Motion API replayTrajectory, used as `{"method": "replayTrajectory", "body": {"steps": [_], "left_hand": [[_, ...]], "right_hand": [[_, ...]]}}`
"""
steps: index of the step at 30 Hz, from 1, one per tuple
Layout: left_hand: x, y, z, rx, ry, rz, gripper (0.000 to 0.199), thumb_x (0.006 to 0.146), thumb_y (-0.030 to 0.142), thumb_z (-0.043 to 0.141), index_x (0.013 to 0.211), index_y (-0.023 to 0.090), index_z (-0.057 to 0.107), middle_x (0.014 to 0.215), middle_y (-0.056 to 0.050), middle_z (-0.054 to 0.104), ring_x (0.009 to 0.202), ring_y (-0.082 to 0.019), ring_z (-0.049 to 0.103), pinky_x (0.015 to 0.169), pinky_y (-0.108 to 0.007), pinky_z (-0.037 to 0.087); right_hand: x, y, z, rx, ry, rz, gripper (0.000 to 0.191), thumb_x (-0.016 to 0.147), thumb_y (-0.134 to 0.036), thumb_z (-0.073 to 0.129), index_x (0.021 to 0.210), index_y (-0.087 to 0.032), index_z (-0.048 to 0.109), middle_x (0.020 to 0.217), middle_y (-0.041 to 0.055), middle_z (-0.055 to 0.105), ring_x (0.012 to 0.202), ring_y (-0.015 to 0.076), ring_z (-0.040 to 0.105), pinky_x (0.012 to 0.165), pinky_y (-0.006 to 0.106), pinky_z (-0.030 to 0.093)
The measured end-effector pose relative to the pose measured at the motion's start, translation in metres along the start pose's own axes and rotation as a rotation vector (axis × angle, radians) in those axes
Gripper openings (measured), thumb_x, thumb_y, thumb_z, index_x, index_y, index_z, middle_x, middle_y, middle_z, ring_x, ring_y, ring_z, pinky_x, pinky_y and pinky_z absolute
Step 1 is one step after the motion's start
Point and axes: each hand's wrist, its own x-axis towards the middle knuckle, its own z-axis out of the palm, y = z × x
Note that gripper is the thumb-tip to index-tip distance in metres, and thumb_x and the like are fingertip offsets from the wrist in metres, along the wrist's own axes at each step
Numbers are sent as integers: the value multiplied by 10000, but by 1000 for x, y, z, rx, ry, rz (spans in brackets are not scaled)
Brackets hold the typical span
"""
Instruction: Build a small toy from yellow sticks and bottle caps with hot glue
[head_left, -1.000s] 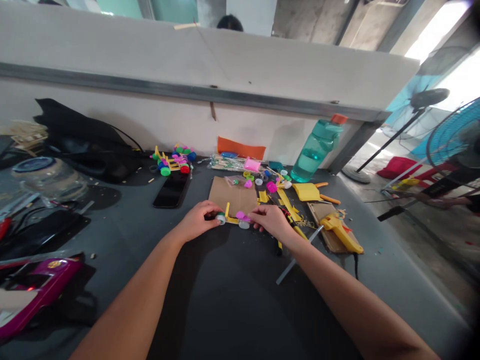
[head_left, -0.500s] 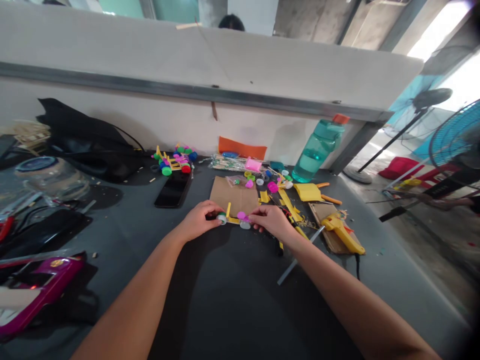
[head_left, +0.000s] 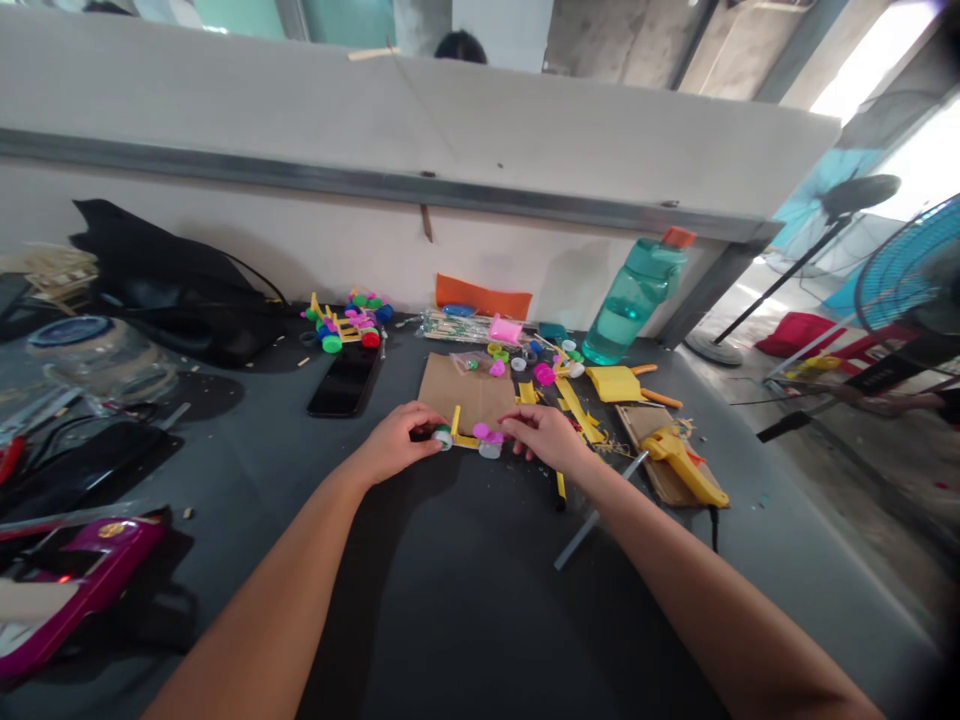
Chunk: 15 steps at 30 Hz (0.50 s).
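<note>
A small toy car of yellow sticks (head_left: 466, 441) with bottle caps for wheels rests at the near edge of a cardboard sheet (head_left: 442, 381). My left hand (head_left: 405, 437) is closed on its left end, pinching a white and green bottle cap (head_left: 444, 436). At the other end are pink bottle caps (head_left: 484, 432) and a whitish cap (head_left: 490, 449). Just right of these, my right hand (head_left: 546, 436) has its fingers slightly apart and nothing visible in them. One yellow stick (head_left: 456, 420) stands upright on the car.
A yellow glue gun (head_left: 686, 470) lies on cardboard at right, near orange-handled scissors (head_left: 660, 398) and a teal water bottle (head_left: 630, 305). Loose caps (head_left: 546, 374) are scattered behind. A phone (head_left: 345, 382) and another cap-wheeled toy (head_left: 349, 325) are at left, beyond a magenta device (head_left: 90, 570).
My right hand has let go of the pink cap and drawn slightly to the right, its fingers loosening. My left hand stays on the white and green cap.
</note>
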Motion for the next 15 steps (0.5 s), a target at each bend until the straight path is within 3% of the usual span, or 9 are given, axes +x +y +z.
{"method": "replayTrajectory", "body": {"steps": [5, 8, 15], "left_hand": [[0, 0, 0, -4, -6, -6, 319, 736, 358, 626, 1028, 230, 637, 1030, -46, 558, 844, -177, 566, 784, -338, 470], [1, 0, 0, -3, -8, -13, 324, 733, 377, 625, 1017, 222, 640, 1026, -51, 564, 825, -178, 566, 777, -344, 471], [0, 0, 0, 8, -7, -2, 314, 738, 360, 625, 1022, 228, 639, 1028, -49, 557, 845, -175, 562, 787, -336, 468]], "right_hand": [[-3, -2, -10, -273, 32, -310, 270, 771, -349, 623, 1013, -246, 680, 828, 11, 676, 640, 110, 564, 602, 225, 460], [-4, -2, -7, -331, 8, -351, 314, 732, -369, 677, 1020, -245, 683, 815, 8, 670, 608, 102, 544, 570, 216, 435], [-8, -4, 1, -372, 40, -437, 180, 756, -304, 668, 915, -227, 695, 799, 7, 657, 681, 117, 575, 616, 226, 429]]}}
